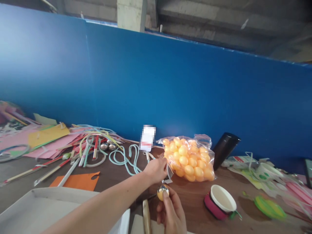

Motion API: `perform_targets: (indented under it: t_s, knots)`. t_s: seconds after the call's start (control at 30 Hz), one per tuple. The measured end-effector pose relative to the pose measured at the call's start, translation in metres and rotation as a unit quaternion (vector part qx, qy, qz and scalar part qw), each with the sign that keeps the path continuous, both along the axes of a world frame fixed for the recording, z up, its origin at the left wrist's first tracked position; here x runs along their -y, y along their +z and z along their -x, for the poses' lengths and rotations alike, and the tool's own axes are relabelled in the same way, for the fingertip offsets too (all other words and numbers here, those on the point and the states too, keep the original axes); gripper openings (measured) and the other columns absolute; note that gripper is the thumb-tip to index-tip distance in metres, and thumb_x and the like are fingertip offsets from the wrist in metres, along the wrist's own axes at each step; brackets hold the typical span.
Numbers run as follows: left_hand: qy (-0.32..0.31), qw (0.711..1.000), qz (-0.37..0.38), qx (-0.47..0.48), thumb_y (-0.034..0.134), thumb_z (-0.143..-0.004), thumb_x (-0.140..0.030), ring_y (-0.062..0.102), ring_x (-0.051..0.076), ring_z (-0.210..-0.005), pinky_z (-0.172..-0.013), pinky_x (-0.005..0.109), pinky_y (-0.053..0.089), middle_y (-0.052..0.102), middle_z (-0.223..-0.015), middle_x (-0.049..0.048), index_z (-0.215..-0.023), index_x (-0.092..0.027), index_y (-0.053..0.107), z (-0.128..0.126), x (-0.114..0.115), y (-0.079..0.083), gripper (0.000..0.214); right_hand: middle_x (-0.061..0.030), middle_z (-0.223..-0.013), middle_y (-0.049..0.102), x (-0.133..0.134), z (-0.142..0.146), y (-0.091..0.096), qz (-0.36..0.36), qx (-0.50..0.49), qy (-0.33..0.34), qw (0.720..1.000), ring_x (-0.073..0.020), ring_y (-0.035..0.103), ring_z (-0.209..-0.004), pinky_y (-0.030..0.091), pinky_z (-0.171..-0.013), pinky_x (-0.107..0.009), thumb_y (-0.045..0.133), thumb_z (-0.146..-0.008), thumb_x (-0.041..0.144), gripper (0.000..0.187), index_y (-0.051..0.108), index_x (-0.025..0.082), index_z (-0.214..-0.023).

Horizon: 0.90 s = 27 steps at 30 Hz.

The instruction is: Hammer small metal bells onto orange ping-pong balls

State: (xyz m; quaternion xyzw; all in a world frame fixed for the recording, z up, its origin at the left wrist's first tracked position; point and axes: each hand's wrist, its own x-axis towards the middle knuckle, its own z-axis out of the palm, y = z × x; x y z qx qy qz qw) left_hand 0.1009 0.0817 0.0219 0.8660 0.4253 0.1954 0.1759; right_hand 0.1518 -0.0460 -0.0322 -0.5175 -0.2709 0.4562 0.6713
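Observation:
Between the thumb and fingers of my right hand is a shiny metal ball, held low in front of me. My left hand reaches across from the left, its fingers closed at the left edge of a clear plastic bag. Inside that bag are many orange balls. The fingertips of the left hand are partly hidden behind the hand itself. Just left of the right hand lies a tan-coloured handle. Light-blue cord lies beyond my left forearm, near a white badge.
A white tray fills the near left. Behind it are orange paper, several metal balls, straws and coloured paper. At right stand a white-and-magenta cup and a leaning black cylinder. A blue partition closes the back.

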Motion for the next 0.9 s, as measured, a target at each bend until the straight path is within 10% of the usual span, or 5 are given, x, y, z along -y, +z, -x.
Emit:
perform_targets:
  t_s: [0.3, 0.5, 0.9]
  knots:
    - [0.033, 0.982, 0.127, 0.133, 0.041, -0.079, -0.025, 0.06, 0.013, -0.059, -0.054, 0.021, 0.043, 0.064, -0.072, 0.0017, -0.082, -0.018, 0.059, 0.054, 0.027, -0.012, 0.02, 0.0014, -0.058, 0.058, 0.005, -0.002, 0.017, 0.022, 0.01, 0.011, 1.0, -0.0093, 0.049, -0.046, 0.037, -0.038, -0.015, 0.064, -0.075, 0.048, 0.04, 0.057, 0.017, -0.099]
    - [0.135, 0.851, 0.333, 0.383, 0.056, -0.074, -0.039, 0.053, 0.01, -0.052, -0.052, 0.02, 0.044, 0.057, -0.061, -0.0022, -0.083, -0.015, 0.062, 0.077, 0.056, -0.017, 0.026, -0.0051, -0.087, 0.063, 0.003, -0.002, 0.025, 0.012, 0.006, 0.023, 1.0, -0.0207, 0.063, -0.077, 0.046, -0.045, -0.02, 0.068, -0.074, 0.039, 0.047, 0.053, 0.018, -0.113]
    - [0.034, 0.793, 0.418, 0.441, 0.064, -0.072, -0.035, 0.056, 0.01, -0.055, -0.056, 0.021, 0.048, 0.061, -0.061, -0.0002, -0.077, -0.014, 0.061, 0.079, 0.052, -0.024, 0.022, -0.0077, -0.096, 0.066, 0.006, 0.003, 0.027, -0.006, -0.119, 0.066, 0.991, -0.018, 0.062, -0.079, 0.048, -0.052, -0.021, 0.071, -0.073, 0.029, 0.051, 0.053, 0.02, -0.121]
